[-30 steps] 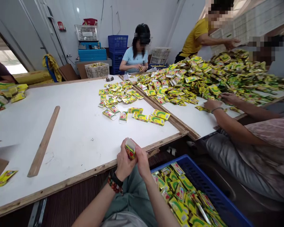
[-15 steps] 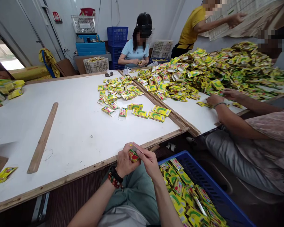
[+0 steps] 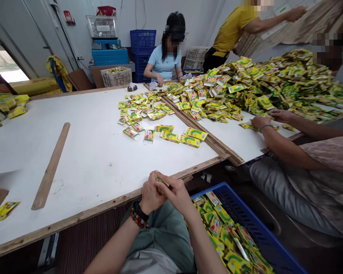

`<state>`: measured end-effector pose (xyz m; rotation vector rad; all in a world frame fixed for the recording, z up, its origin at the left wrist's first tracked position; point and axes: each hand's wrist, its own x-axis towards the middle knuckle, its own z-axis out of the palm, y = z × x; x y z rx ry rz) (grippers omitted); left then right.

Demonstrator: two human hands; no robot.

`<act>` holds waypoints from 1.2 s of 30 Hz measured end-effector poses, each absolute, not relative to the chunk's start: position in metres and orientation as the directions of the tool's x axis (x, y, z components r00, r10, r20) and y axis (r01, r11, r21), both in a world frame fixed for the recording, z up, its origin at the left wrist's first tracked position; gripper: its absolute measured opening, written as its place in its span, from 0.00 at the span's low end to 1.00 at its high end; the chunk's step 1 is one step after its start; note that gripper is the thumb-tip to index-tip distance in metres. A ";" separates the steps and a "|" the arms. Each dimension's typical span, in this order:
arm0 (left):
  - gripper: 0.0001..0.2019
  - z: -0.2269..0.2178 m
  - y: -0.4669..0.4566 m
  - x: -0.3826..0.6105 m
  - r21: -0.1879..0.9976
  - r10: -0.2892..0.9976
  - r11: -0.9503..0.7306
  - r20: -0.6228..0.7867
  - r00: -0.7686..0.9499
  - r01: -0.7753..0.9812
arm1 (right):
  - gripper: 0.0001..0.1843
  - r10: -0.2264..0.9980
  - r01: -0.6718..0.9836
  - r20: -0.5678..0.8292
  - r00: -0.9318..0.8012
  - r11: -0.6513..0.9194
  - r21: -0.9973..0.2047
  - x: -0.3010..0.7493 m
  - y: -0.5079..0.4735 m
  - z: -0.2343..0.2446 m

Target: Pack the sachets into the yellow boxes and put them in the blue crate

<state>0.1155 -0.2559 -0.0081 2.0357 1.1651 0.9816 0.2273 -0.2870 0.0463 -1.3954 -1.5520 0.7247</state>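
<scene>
My left hand (image 3: 149, 195) and my right hand (image 3: 175, 193) are closed together around one small yellow-green packet (image 3: 160, 180) just off the near edge of the white table (image 3: 91, 152). Only a corner of the packet shows between the fingers. My left wrist wears a dark watch and bead bracelets. To my right a blue crate (image 3: 247, 222) holds several of the same packets. Loose packets (image 3: 144, 112) and folded ones (image 3: 179, 137) lie farther out on the table.
A wooden stick (image 3: 50, 167) lies on the table's left side, and one packet (image 3: 2, 211) rests at its near left corner. A seated person's arms (image 3: 276, 133) reach into a large heap of packets (image 3: 274, 85) on the adjoining table. Two other people work at the far end.
The packet stood upright between my fingers a second ago; now both hands have closed over it and hide most of it. The person in yellow lifted a large printed sheet higher.
</scene>
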 end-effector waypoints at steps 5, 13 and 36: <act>0.29 -0.004 -0.258 0.109 0.806 0.804 -0.519 0.346 0.484 0.287 | 0.22 0.959 0.703 0.284 0.008 0.196 -0.684 0.231 -0.320 0.049; 0.09 -0.002 -0.260 0.113 0.904 0.879 -0.385 0.298 0.372 0.187 | 0.24 0.932 0.927 0.148 0.330 -0.290 -0.239 0.348 -0.290 0.042; 0.38 0.008 -0.258 0.113 0.931 0.914 -0.328 0.270 0.304 0.161 | 0.28 0.992 -0.515 -0.043 0.119 0.025 -0.857 0.213 -0.284 0.014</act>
